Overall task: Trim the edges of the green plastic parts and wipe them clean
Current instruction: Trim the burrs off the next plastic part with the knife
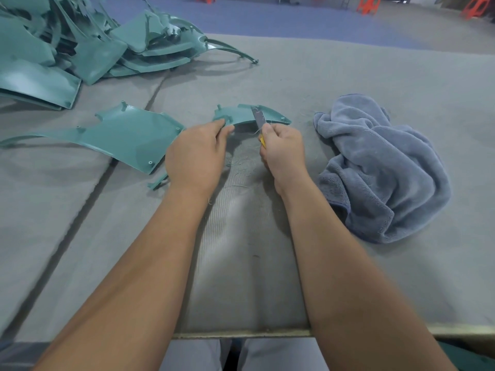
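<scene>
Here your left hand pinched the thin, light, springy green plastic part by its near edge while your right hand gripped the utility knife.

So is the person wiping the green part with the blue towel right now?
No, the blue towel lies untouched; the right hand holds a knife.

Both forearms bare, reaching fwd from the bottom edge, converging toward centre. Left hand palm down, knuckles up, fingers curled fwd in a pinch at the tips. Right hand just beside it, closed in a fist, thumb on top, wrist cocked slightly inward. Hands close together, not touching.
</scene>
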`<move>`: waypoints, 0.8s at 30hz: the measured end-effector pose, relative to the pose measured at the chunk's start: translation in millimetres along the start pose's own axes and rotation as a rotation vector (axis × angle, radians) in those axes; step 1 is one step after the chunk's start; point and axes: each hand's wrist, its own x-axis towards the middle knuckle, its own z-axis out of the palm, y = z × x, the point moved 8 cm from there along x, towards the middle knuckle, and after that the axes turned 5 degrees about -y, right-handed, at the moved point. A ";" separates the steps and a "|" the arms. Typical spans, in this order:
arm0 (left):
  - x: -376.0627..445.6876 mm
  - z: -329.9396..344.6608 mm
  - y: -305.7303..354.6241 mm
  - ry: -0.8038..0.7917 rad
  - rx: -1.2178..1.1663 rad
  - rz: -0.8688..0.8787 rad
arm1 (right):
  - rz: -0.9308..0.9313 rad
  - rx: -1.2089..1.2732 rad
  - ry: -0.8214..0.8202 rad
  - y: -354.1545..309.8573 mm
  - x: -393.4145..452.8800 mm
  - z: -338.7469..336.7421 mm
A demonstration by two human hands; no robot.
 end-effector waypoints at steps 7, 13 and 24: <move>-0.5 -1.9 -0.8 0.000 -0.015 -0.006 | 0.034 0.112 -0.111 -0.4 -1.4 5.2; -0.7 1.1 1.0 -0.016 0.003 0.012 | 0.064 0.283 -0.093 0.4 -4.6 2.2; 1.4 2.3 0.5 -0.036 0.056 0.021 | -0.020 0.311 0.011 -7.0 -5.9 -3.5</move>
